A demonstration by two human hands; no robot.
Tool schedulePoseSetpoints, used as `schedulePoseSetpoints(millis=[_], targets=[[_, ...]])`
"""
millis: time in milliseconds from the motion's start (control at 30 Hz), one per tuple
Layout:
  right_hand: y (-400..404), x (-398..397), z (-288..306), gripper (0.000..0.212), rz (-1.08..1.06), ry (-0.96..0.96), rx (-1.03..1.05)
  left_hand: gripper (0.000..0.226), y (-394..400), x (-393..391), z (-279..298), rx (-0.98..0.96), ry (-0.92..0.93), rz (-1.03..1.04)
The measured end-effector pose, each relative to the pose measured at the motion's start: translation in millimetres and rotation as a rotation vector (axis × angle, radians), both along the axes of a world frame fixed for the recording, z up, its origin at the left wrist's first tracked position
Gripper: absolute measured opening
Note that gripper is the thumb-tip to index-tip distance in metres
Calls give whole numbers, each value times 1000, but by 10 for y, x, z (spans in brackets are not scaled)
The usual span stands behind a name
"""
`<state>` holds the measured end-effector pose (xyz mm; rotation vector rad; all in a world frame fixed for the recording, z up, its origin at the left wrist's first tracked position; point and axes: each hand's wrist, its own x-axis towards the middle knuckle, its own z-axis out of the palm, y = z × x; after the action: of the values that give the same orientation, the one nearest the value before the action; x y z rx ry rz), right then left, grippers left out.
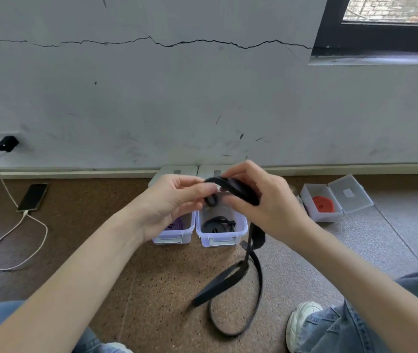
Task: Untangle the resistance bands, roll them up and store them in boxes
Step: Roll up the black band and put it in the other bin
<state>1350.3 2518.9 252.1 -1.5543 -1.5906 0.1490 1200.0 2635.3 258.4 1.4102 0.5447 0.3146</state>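
Observation:
A long black resistance band (231, 281) runs from both my hands down to the floor, where it lies in loose loops. My left hand (175, 200) pinches a small rolled start of the band at its end. My right hand (261, 200) grips the band just beside that roll. Below my hands stand two open clear boxes: the left box (175, 236) holds a purple band (176, 224), the right box (222, 239) holds a black band (218, 224). A third open box (322, 215) to the right holds a rolled red band (323, 204).
The boxes stand against a grey wall with a cracked surface. A phone (32, 197) lies at the left, its white cable (12, 238) running to a wall plug. My knees in jeans and a white shoe (302, 324) frame the floor in front.

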Motion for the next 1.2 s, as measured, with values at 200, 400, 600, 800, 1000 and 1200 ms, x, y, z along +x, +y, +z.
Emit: schedulePoseSetpoints(millis=[200,400,600,800,1000,1200], targets=[[39,-48,-73,35,-2,70,-29,24,-1,-24,-116,-213,-19,25],[-17,4,-49,29,43,-193,-8,28,-2,-67,-118,-144,54,-35],[-102,1,-74,26,223,-523,-164,25,-71,-43,-76,524,373,-256],[-106,-16,-92,22,221,-539,-166,17,-123,-54,-108,509,289,-182],[-14,52,-13,33,26,297,-129,25,-77,-37,-29,317,-14,80],[10,-35,-36,24,58,596,-189,32,-77,39,-101,180,-111,233]])
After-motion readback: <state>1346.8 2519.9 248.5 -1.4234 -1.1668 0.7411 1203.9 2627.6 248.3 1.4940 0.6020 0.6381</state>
